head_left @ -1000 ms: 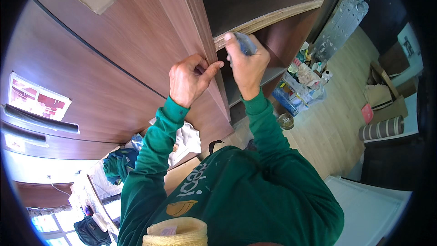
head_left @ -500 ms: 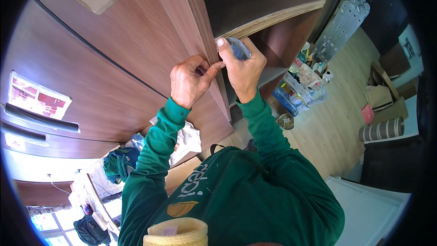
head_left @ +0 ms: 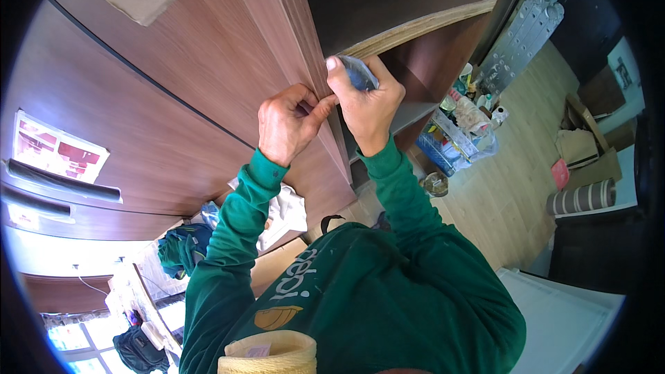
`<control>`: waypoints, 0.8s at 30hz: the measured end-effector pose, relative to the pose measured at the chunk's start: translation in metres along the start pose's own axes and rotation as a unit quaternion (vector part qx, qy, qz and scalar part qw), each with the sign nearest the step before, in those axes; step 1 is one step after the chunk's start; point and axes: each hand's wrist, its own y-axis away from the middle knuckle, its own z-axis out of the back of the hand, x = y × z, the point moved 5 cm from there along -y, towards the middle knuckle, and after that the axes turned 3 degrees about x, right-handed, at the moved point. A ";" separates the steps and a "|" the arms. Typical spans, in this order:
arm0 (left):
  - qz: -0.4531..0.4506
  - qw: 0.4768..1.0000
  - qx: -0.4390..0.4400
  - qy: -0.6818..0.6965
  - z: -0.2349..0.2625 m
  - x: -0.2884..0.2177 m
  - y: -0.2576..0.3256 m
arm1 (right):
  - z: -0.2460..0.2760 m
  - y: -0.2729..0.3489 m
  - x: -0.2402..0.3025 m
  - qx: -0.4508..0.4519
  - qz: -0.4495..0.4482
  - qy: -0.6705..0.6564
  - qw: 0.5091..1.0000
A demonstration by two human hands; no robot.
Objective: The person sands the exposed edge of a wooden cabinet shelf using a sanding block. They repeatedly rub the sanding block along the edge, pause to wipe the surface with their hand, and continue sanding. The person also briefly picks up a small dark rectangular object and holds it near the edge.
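Note:
My right hand (head_left: 367,100) is shut on a small blue-grey tool (head_left: 358,73) and presses it against the front edge of a brown wooden cabinet side panel (head_left: 305,41). My left hand (head_left: 287,125) sits just left of it, fingers pinched with the thumb tip touching that same edge beside the right thumb. What the left fingers pinch is too small to tell. Both arms wear green sleeves. A raw light-coloured shelf edge (head_left: 422,26) runs to the right above the right hand.
Brown cabinet doors (head_left: 159,97) fill the left. A folded stepladder (head_left: 523,34) leans at the upper right. A blue crate of supplies (head_left: 450,142), a small tin (head_left: 436,183), cardboard boxes (head_left: 585,152) and a rolled mat (head_left: 582,197) lie on the wooden floor. A spool of tan tape (head_left: 267,357) is at the bottom.
My right hand has slid the tool left along the shelf edge to the panel's front edge, meeting my left hand. The left hand stayed nearly in place.

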 end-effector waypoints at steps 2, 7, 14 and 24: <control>-0.019 1.000 -0.007 -0.005 0.001 -0.002 0.000 | -0.002 -0.001 -0.001 0.002 0.000 -0.027 1.000; -0.010 1.000 -0.012 0.003 -0.001 0.000 0.000 | 0.002 0.001 -0.005 -0.012 0.023 0.005 1.000; 0.020 1.000 0.002 0.005 -0.002 0.002 0.002 | 0.023 0.017 -0.026 0.009 -0.071 -0.020 0.997; -0.021 1.000 -0.003 0.010 -0.002 0.003 0.001 | 0.005 0.011 -0.021 0.012 0.018 0.038 0.999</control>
